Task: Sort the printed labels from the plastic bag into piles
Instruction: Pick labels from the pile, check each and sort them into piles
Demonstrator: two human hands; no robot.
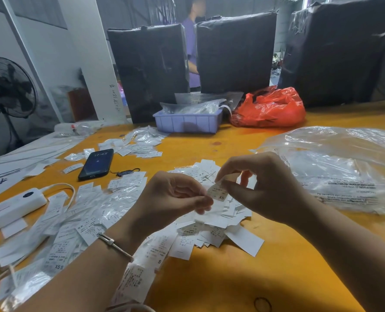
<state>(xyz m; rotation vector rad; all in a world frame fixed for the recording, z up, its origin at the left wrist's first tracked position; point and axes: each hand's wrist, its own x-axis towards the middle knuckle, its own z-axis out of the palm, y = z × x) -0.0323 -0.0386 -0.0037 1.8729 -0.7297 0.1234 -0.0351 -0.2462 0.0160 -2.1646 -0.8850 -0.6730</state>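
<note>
Both hands meet above the middle of the orange table (277,278) on one small white printed label (218,192) marked XS. My left hand (173,197) pinches its left edge and my right hand (261,188) pinches its top and right side. Under the hands lies a loose heap of white labels (211,228). More labels, some in small clear sleeves (90,212), spread across the left of the table. A further pile (142,143) sits behind the phone. A large clear plastic bag (335,167) with printed warning text lies at the right.
A black phone (96,164) and a white power bank (11,210) with cable lie at the left. A lilac bin (187,122) and red plastic bag (270,109) stand at the back, before black wrapped bundles (234,55). A person (192,41) stands behind them; a fan (9,86) is far left.
</note>
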